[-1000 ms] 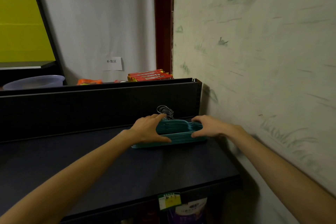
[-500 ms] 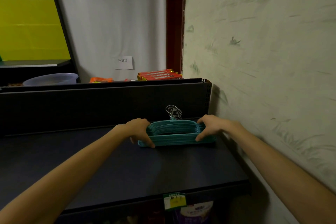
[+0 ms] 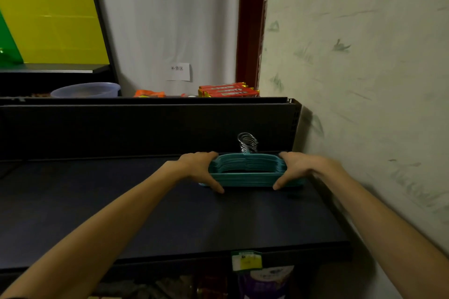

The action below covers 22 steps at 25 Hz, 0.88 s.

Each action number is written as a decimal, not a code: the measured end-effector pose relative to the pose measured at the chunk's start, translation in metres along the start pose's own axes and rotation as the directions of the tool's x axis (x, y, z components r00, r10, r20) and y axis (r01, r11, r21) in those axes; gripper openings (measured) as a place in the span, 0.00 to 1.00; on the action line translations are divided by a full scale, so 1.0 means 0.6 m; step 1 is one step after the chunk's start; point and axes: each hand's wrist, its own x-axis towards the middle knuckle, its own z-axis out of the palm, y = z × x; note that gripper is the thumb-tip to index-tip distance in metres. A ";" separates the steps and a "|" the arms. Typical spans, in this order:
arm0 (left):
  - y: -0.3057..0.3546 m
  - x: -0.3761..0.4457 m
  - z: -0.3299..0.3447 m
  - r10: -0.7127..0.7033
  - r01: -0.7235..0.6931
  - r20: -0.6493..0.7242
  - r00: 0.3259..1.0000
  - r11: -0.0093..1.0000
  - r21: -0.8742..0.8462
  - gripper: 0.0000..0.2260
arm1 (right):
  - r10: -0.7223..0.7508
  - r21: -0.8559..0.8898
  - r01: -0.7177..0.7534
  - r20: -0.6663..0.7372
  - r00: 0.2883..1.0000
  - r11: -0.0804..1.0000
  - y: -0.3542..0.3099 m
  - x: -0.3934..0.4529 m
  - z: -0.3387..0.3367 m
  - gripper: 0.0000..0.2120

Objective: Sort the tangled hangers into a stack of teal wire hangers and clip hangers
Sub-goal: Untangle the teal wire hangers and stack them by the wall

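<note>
A stack of teal hangers [image 3: 246, 172] with silver metal hooks [image 3: 247, 142] lies flat on the dark shelf [image 3: 170, 221], close to its back panel and the right wall. My left hand [image 3: 199, 168] grips the stack's left end, thumb along the front edge. At the stack's right end, my right hand [image 3: 295, 170] holds on the same way. The hooks point toward the back. No clip hangers are in view.
A dark back panel [image 3: 145, 128] rises behind the shelf. Above it sit a blue plastic bowl [image 3: 86, 90], an orange packet [image 3: 148, 93] and red boxes [image 3: 228, 90]. A patterned wall [image 3: 364, 80] runs along the right. A price tag [image 3: 246, 260] hangs on the shelf's front lip.
My left hand slid from lying on top of the stack to its left end. Both hands now clasp the ends with thumbs in front. The view shifted left and down.
</note>
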 end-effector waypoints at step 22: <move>-0.987 -0.838 0.037 -0.619 0.685 -0.518 0.591 0.724 -0.084 0.32 | -0.655 0.016 0.732 -0.432 0.619 0.681 -1.299 -0.036 0.262 0.42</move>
